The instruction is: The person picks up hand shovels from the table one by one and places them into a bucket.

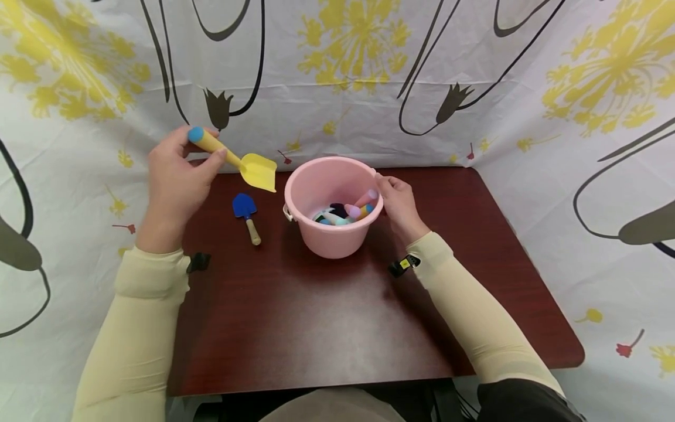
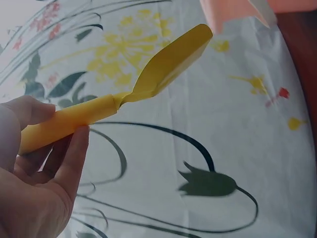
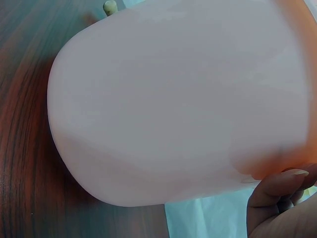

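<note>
My left hand [image 1: 179, 176] pinches the yellow handle of a toy shovel [image 1: 259, 171] with a blue end cap, raised above the table's left back part. Its yellow blade points right, toward a pink bucket [image 1: 333, 239]. In the left wrist view, thumb and fingers of the left hand [image 2: 44, 183] grip the shovel handle [image 2: 74, 119]. My right hand [image 1: 399, 205] pinches the bucket's right rim. Up close in the right wrist view, the bucket wall [image 3: 178, 99] fills most of the frame, with the right hand [image 3: 282, 198] at its rim. Several colourful pieces [image 1: 343, 214] lie inside the bucket.
A small blue trowel [image 1: 245, 206] with a wooden handle lies left of the bucket on the dark red wooden table [image 1: 316, 328]. A white patterned cloth [image 1: 337, 117] hangs behind the table and along both sides. The bucket's white handle joint [image 1: 287, 213] shows at its left.
</note>
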Demonstrator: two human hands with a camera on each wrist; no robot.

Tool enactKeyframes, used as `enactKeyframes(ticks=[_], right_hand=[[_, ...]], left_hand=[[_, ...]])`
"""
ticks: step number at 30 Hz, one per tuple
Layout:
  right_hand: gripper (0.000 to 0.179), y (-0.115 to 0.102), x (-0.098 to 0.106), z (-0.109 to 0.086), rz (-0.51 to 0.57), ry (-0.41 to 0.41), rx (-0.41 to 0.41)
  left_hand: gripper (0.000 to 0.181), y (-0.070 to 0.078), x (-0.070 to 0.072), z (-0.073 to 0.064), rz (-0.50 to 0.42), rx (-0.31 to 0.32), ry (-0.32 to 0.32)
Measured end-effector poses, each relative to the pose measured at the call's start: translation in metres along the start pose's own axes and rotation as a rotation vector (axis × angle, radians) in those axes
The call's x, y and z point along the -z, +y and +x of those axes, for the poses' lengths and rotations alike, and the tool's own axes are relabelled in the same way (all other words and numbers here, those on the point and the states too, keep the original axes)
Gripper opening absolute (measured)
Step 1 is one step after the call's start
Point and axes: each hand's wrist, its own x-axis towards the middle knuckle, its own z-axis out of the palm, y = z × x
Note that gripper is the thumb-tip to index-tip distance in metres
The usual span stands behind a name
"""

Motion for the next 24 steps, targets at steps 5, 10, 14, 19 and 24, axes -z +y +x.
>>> enactKeyframes(ticks=[5, 10, 14, 19, 24], right_hand=[[0.045, 0.001, 0.000, 0.000, -0.002, 0.002, -0.005], [0.046, 0.000, 0.000, -0.001, -0.005, -0.002, -0.014], [0.046, 0.000, 0.001, -0.001, -0.014, -0.003, -0.021], [0.048, 0.000, 0.001, -0.001, -0.013, -0.006, -0.027], [0.048, 0.000, 0.001, -0.001, 0.000, -0.010, -0.019]], left_hand=[[0.028, 0.017, -0.014, 0.004, -0.038, -0.082, -0.059], [0.025, 0.032, -0.031, 0.007, -0.062, -0.167, -0.117], [0.024, 0.036, -0.048, 0.009, -0.050, -0.208, -0.188], [0.021, 0.032, -0.074, 0.010, 0.018, -0.308, -0.317], [0.018, 0.027, -0.095, 0.007, 0.092, -0.359, -0.419]])
